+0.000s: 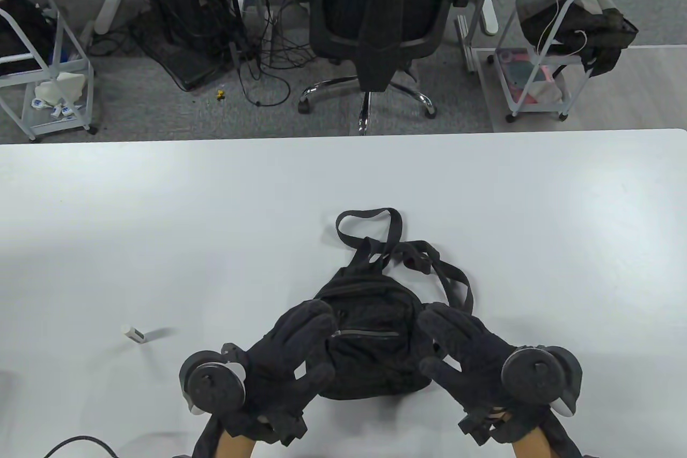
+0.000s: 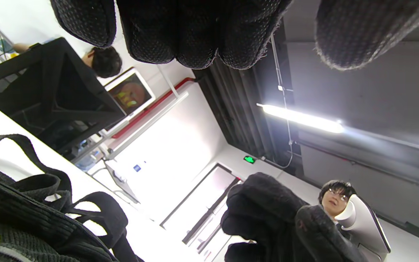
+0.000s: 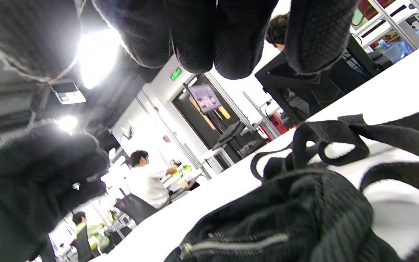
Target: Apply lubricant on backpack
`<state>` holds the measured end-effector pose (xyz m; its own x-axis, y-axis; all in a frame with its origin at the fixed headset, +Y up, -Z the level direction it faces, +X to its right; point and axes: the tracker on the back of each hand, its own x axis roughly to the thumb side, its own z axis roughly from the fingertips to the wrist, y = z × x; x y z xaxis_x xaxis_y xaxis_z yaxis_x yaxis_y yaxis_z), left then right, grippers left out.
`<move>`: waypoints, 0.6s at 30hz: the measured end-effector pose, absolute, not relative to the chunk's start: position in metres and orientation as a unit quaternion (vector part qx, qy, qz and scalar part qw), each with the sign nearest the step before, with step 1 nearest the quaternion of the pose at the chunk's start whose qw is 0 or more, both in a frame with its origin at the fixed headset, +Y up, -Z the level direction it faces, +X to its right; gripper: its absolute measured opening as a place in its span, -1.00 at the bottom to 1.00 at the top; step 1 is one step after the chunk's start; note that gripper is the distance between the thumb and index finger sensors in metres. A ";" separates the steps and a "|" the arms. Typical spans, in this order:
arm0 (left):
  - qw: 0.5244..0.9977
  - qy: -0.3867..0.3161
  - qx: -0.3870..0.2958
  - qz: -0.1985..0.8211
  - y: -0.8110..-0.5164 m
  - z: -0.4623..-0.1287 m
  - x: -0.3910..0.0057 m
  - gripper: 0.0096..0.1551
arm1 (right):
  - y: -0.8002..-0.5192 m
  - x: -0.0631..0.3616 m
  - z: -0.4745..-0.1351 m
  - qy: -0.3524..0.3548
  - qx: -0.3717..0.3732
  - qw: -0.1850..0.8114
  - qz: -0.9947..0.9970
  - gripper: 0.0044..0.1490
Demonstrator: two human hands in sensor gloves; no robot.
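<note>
The backpack (image 1: 373, 342) lies on the counter (image 1: 214, 211) between my open left hand (image 1: 284, 366) and right hand (image 1: 472, 361), neither grip holding anything. It looks soft and floppy; I'd steady it beside the zipper.

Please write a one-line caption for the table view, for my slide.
Two gloved hands, left and right, flank a black backpack; a small white tube lies apart.

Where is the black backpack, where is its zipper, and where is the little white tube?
backpack (image 1: 375, 366): table view, lower front fabric.
zipper (image 1: 365, 333): table view, middle of the front pocket's zip line.
little white tube (image 1: 134, 333): table view, middle of its body.
</note>
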<state>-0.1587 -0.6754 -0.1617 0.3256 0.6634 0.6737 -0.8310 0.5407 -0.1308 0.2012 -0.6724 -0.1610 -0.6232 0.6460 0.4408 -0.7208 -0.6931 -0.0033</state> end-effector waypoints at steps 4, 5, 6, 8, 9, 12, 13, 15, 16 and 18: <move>0.806 -0.352 0.122 0.460 -0.673 -0.161 -0.158 -0.11 | -0.665 0.207 -0.157 -0.105 0.215 0.400 0.885 -0.11; 0.806 -0.352 0.126 0.459 -0.672 -0.160 -0.158 -0.11 | -0.664 0.208 -0.156 -0.109 0.217 0.403 0.882 -0.11; 0.805 -0.352 0.130 0.460 -0.671 -0.159 -0.159 -0.10 | -0.663 0.207 -0.156 -0.110 0.219 0.404 0.881 -0.11; 0.804 -0.347 0.142 0.461 -0.666 -0.157 -0.164 -0.11 | -0.662 0.206 -0.155 -0.108 0.226 0.403 0.880 -0.11; 0.805 -0.342 0.148 0.462 -0.665 -0.157 -0.167 -0.11 | -0.662 0.206 -0.154 -0.108 0.229 0.402 0.880 -0.11; 0.812 -0.312 0.167 0.464 -0.660 -0.158 -0.182 -0.12 | -0.663 0.206 -0.154 -0.104 0.235 0.400 0.879 -0.12; 0.816 -0.299 0.173 0.463 -0.659 -0.158 -0.190 -0.12 | -0.663 0.205 -0.154 -0.103 0.237 0.401 0.879 -0.12; 0.820 -0.276 0.186 0.466 -0.656 -0.159 -0.203 -0.12 | -0.663 0.205 -0.154 -0.101 0.238 0.401 0.879 -0.12; 0.820 -0.263 0.194 0.470 -0.653 -0.160 -0.212 -0.12 | -0.664 0.205 -0.154 -0.100 0.238 0.400 0.880 -0.12; 0.823 -0.237 0.212 0.471 -0.649 -0.159 -0.229 -0.12 | -0.664 0.204 -0.154 -0.099 0.238 0.397 0.881 -0.13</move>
